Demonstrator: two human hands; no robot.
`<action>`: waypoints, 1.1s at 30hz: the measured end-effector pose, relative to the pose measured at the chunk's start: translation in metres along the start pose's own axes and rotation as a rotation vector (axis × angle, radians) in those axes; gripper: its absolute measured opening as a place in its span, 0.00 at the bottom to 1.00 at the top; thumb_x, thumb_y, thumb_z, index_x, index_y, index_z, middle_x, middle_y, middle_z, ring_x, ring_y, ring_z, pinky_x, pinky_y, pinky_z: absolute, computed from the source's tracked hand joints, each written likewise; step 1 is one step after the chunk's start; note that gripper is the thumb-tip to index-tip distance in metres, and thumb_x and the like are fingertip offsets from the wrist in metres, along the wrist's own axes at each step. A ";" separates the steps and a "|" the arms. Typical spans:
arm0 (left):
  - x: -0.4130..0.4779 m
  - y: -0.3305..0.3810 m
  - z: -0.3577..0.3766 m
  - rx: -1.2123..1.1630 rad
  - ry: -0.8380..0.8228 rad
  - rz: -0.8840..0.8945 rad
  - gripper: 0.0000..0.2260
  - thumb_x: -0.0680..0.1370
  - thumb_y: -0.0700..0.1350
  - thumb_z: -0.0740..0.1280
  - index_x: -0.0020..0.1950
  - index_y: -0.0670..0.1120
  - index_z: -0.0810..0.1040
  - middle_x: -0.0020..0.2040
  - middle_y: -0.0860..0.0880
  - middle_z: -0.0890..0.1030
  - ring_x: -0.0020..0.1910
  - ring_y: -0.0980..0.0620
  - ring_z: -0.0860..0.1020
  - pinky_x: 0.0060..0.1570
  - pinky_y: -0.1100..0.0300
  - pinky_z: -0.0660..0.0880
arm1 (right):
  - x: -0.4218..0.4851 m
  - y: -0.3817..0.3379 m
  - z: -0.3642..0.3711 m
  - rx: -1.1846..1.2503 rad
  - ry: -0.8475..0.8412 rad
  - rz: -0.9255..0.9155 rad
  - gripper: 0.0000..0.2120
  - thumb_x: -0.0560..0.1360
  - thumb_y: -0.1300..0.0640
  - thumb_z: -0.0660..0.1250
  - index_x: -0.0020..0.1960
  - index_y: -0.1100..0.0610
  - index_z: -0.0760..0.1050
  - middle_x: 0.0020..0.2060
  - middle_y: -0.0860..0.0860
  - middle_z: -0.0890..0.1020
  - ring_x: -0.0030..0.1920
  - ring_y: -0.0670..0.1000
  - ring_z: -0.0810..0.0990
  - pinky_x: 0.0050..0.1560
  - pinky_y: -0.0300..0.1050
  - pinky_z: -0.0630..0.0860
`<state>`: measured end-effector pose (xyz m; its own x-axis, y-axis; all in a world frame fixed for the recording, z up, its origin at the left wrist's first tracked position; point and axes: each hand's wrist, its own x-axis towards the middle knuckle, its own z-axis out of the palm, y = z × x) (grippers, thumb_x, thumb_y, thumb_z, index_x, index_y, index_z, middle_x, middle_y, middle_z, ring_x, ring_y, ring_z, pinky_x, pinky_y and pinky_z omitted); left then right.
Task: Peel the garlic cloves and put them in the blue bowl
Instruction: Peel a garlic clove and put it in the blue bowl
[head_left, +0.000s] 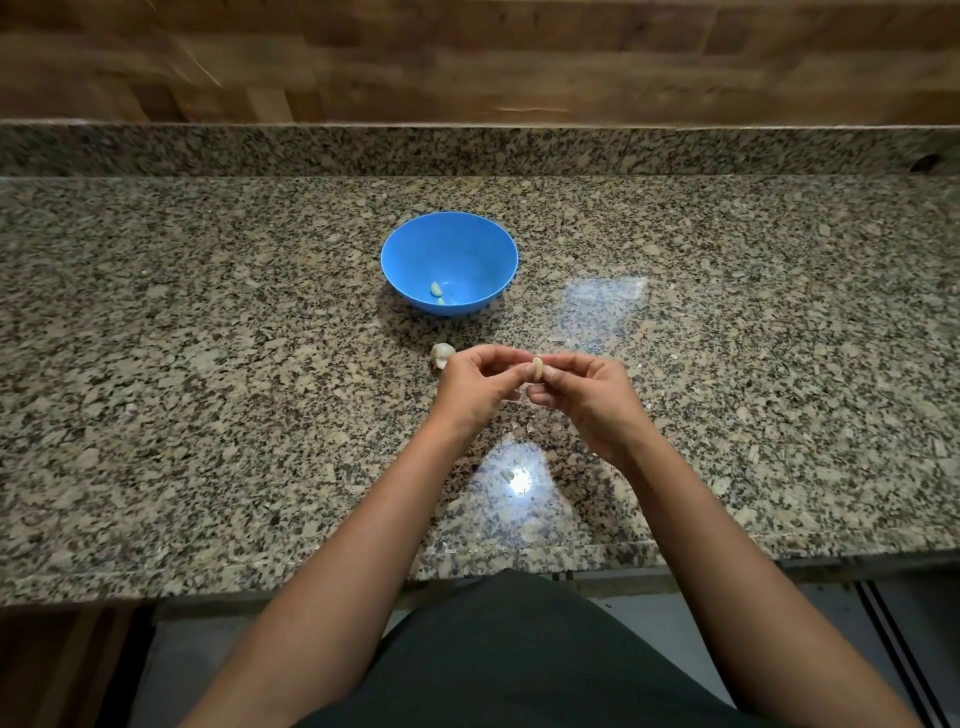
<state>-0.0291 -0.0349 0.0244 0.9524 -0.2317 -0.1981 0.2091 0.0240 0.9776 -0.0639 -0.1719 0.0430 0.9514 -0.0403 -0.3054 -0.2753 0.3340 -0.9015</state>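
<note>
On the speckled grey-and-tan granite countertop, toward its middle, stands the round blue plastic bowl, with 2 pale peeled garlic cloves lying at the near side of its bottom. Nearer than the bowl lies a small whitish papery piece of unpeeled garlic, just beside the knuckles of the left hand. That hand is curled, thumb and forefinger pinching 1 end of a small cream-coloured garlic clove, which is held in the air above the counter, apart from the bowl and on its near side. The right hand is curled too, its fingertips pinching the clove's other side. Whether any skin clings to the clove is too small to tell.

The likeliest slip, as I judge it, is the clove itself: a bared clove is slick, and 2 fingertip pinches pulling against each other could squirt it out onto the counter, or off the front edge to the floor. Let go from where it is now, it would land short of the bowl. The left knuckles could knock the unpeeled piece away as they work. The bowl looks light, so a hand catching its rim might tip or slide it, and loose skin could ride in with the clove
</note>
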 end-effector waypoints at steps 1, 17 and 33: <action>-0.001 0.000 0.001 -0.005 -0.001 -0.003 0.06 0.73 0.38 0.71 0.48 0.39 0.81 0.43 0.45 0.82 0.40 0.55 0.80 0.41 0.64 0.77 | -0.001 0.000 0.000 -0.035 0.009 -0.009 0.06 0.74 0.71 0.63 0.46 0.66 0.77 0.36 0.58 0.81 0.34 0.51 0.79 0.39 0.38 0.80; -0.004 -0.004 0.000 -0.038 -0.024 -0.105 0.03 0.74 0.36 0.69 0.43 0.41 0.77 0.41 0.45 0.81 0.42 0.49 0.80 0.51 0.53 0.79 | -0.002 0.004 0.003 -0.240 0.013 -0.008 0.05 0.74 0.69 0.65 0.48 0.68 0.78 0.42 0.62 0.82 0.40 0.53 0.81 0.43 0.41 0.81; -0.002 0.004 -0.004 0.045 -0.065 0.027 0.04 0.74 0.37 0.69 0.46 0.44 0.81 0.45 0.42 0.82 0.44 0.49 0.77 0.48 0.57 0.76 | -0.002 0.003 0.005 -0.203 0.060 0.006 0.07 0.74 0.69 0.64 0.51 0.71 0.77 0.40 0.61 0.81 0.35 0.50 0.80 0.38 0.38 0.79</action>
<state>-0.0297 -0.0299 0.0282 0.9407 -0.2946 -0.1681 0.1723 -0.0120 0.9850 -0.0660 -0.1662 0.0420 0.9413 -0.0971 -0.3233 -0.3089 0.1382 -0.9410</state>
